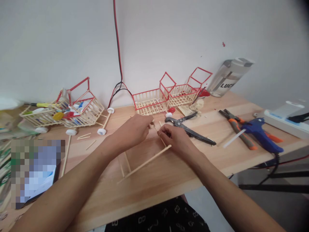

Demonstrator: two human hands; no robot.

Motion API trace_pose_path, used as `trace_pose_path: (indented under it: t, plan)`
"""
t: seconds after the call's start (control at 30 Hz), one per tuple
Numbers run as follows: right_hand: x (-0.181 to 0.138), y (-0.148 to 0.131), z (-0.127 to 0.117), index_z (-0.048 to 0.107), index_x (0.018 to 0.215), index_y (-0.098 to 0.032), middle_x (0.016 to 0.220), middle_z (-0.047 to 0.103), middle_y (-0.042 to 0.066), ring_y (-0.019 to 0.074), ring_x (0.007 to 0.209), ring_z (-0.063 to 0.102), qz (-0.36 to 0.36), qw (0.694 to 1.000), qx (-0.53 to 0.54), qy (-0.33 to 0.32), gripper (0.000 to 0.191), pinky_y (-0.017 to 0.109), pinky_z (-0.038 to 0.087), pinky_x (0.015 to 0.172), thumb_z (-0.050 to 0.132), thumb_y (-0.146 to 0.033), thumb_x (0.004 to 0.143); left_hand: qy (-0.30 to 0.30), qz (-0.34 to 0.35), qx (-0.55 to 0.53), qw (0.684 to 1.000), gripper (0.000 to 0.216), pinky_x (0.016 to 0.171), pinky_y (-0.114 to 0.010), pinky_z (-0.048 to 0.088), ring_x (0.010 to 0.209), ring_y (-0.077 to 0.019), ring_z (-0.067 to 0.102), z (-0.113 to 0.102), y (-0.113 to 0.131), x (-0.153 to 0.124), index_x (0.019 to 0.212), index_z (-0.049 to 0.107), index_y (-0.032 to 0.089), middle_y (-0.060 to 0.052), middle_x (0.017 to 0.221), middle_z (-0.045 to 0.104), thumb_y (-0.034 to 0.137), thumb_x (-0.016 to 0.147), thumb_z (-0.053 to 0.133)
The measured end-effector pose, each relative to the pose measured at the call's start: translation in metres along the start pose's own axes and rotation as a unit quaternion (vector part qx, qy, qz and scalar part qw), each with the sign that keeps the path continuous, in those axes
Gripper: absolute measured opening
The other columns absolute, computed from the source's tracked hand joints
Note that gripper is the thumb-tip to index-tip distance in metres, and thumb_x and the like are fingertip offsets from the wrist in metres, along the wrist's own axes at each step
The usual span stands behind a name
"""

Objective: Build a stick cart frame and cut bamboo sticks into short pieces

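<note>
Low over the wooden tabletop is a frame of thin wooden sticks (147, 162), tilted, with one long bar towards me and thinner sticks running away from it. My left hand (132, 130) is closed at the far side, its thumb and fingers pinched on a small wooden stick end that is partly hidden. Close beside it, my right hand (175, 137) is closed too, fingertips pinching the frame near its far right corner. Part of the frame is hidden behind my left forearm. Just beyond my right hand lie black-handled cutters (180, 123), their handles spread.
Small stick carts (83, 112) with white wheels, loaded with bottle caps, stand at left. Red-trimmed stick baskets (149, 98) line the wall. A phone (41, 170) lies at left. Right are pliers (238, 129), a blue glue gun (262, 133), a power strip (285, 119) and a clear container (228, 77).
</note>
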State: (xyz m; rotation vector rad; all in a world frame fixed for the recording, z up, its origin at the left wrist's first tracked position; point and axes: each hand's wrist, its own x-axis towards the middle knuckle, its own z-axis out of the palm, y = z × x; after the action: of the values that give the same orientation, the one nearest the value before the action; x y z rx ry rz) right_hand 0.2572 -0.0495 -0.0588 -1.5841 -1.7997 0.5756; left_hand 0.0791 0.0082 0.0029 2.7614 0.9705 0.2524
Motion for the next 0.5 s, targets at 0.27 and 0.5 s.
trace_pose_path:
  t: [0.27,0.5]
  plan:
    - [-0.0003,-0.0027,-0.0009,0.054,0.07,-0.019,0.061,0.058,-0.002,0.0121,0.056,0.049,-0.002,1.0,0.003,-0.006,0.017,0.023,0.032,0.055,0.052,-0.023,0.087,-0.008,-0.015,-0.004,1.0,0.02,0.076,-0.03,0.045,0.091,-0.0204,0.06,-0.0003,-0.001,-0.0011,0.09,0.061,0.017,-0.008,0.097,0.067,0.013,0.086,0.041]
    - [-0.0007,-0.0038,-0.0016,0.054,0.069,-0.019,0.06,0.056,-0.002,0.012,0.056,0.047,0.001,1.0,-0.004,-0.011,0.018,0.023,0.031,0.054,0.052,-0.023,0.087,-0.011,-0.013,-0.006,1.0,0.02,0.075,-0.03,0.045,0.09,-0.0205,0.06,-0.0013,0.0011,-0.0012,0.09,0.061,0.017,-0.007,0.096,0.068,0.014,0.087,0.042]
